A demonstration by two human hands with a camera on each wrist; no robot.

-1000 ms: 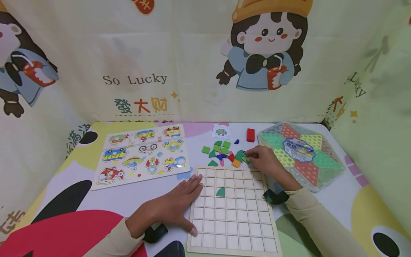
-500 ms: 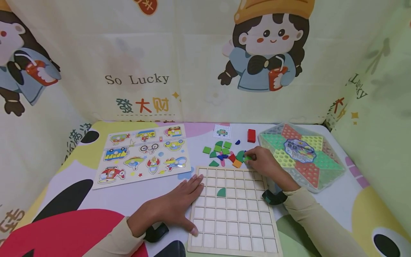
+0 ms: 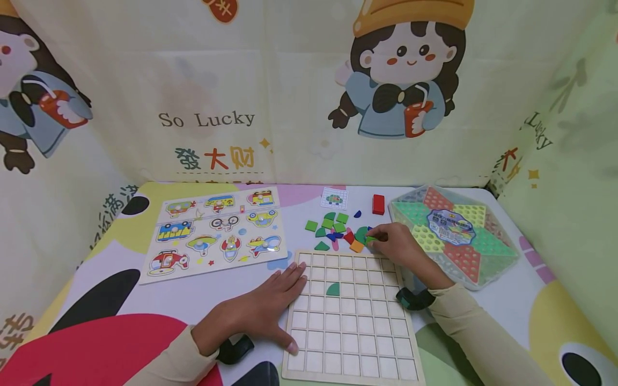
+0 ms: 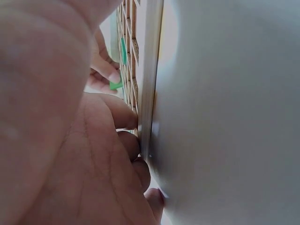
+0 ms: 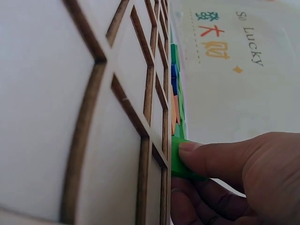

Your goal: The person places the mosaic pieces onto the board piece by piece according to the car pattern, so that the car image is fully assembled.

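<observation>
My left hand (image 3: pixel 260 305) rests with spread, straight fingers along the left edge of a wooden grid board (image 3: pixel 354 321). One dark green quarter-circle piece (image 3: pixel 333 290) lies in a cell near the board's upper left. Beyond the board's far right corner, my right hand (image 3: pixel 401 246) pinches a light green square tile (image 5: pixel 178 161) between thumb and fingers. A dark green piece (image 3: pixel 360 234) and an orange square (image 3: pixel 356 246) lie just left of those fingertips. In the left wrist view the held tile (image 4: pixel 116 86) shows past the grid.
Several loose green, blue, red and pink pieces, among them a green square (image 3: pixel 311 225), lie behind the board. A small pattern card (image 3: pixel 334 198) and a red block (image 3: pixel 378 204) are farther back. A vehicle puzzle board (image 3: pixel 212 236) stands left, a hexagonal plastic box (image 3: pixel 451 230) right.
My right hand has shifted very slightly among the loose pieces, and the green tile at its fingertips stays pinched. The left hand has kept its place on the board.
</observation>
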